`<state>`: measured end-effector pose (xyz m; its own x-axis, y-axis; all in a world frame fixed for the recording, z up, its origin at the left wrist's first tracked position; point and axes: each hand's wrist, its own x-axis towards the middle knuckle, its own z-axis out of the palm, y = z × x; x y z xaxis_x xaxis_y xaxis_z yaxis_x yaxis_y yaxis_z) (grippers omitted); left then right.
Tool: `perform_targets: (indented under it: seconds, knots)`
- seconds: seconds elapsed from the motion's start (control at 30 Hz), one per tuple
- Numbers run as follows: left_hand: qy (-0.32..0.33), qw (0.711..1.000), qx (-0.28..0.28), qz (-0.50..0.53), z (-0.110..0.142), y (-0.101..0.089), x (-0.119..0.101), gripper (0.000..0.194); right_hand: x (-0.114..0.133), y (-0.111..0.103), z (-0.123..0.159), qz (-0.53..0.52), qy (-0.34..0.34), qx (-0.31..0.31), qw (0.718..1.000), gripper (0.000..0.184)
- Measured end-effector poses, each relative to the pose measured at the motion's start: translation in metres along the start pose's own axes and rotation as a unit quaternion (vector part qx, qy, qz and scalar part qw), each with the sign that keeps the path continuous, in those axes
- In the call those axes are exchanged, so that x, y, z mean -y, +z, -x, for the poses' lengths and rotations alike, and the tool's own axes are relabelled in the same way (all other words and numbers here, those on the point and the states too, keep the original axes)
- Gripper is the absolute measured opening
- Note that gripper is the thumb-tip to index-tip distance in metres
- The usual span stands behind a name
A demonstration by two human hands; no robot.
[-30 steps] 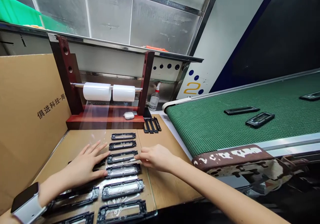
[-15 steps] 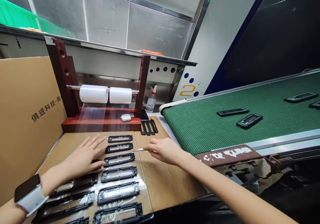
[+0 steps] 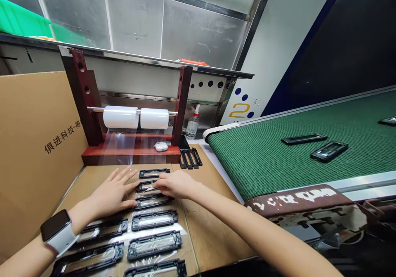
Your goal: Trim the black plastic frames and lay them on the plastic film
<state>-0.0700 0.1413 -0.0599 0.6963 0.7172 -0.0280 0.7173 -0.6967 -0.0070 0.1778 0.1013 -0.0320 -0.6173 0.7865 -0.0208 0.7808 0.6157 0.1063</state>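
Several black plastic frames with clear film lie in rows on a clear sheet (image 3: 190, 244) over a wooden board (image 3: 213, 223). My left hand (image 3: 113, 192) lies flat with spread fingers, its fingertips at the edge of the upper frames (image 3: 151, 201). It holds nothing, and a smartwatch (image 3: 58, 232) sits on that wrist. My right hand (image 3: 176, 185) is curled over the second frame (image 3: 145, 185), pinching a thin white stick (image 3: 147, 189) whose tip points left. That hand hides part of the frame. The lower frames (image 3: 154, 245) show film glare.
A dark red stand holds two white film rolls (image 3: 120, 117). Near it are a white earbud case (image 3: 161, 146), a spray bottle (image 3: 193, 124) and a stack of black frames (image 3: 190, 158). A green conveyor belt (image 3: 278, 157) carrying black frames (image 3: 329, 151) runs along the right. Cardboard (image 3: 40, 145) stands left.
My right hand has moved left over the frames, carrying the white stick with it. My left hand has stayed nearly in place, and the view has shifted slightly.
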Motion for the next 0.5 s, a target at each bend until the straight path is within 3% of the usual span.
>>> perform_targets:
  seconds: [0.33,0.5]
  knots:
    - [0.009,1.0,-0.003,-0.012,0.0,-0.003,0.0,0.065,-0.047,-0.026,0.074,0.048,0.059,0.051,0.996,0.029]
    - [0.005,0.999,-0.029,-0.042,-0.012,-0.014,-0.004,0.056,-0.055,-0.044,0.077,0.063,0.093,0.034,0.993,0.028]
